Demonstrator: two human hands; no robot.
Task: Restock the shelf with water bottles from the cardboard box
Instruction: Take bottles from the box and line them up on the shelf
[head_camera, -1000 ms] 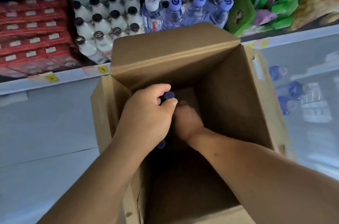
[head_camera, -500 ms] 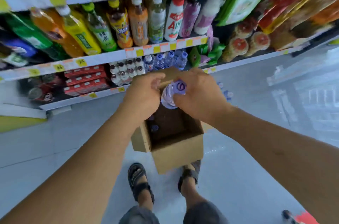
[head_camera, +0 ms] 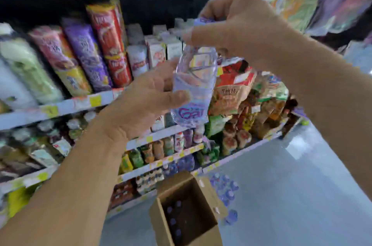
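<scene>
Far left, tall snack tubes (head_camera: 100, 50) stood on an upper shelf (head_camera: 60, 107). My left hand (head_camera: 145, 104) gripped the water bottle (head_camera: 194, 88) round its lower half, fingers (head_camera: 161, 74) & thumb curled on it. Bottle was roughly upright in front of the shelves, well above the cardboard box (head_camera: 181, 183) on the floor, w/ more bottles (head_camera: 173, 221) inside. Right hand (head_camera: 239, 30) pinched the cap end from above, I think; blur hid the cap. Loose bottles (head_camera: 223, 189) lay just right of the box.
</scene>
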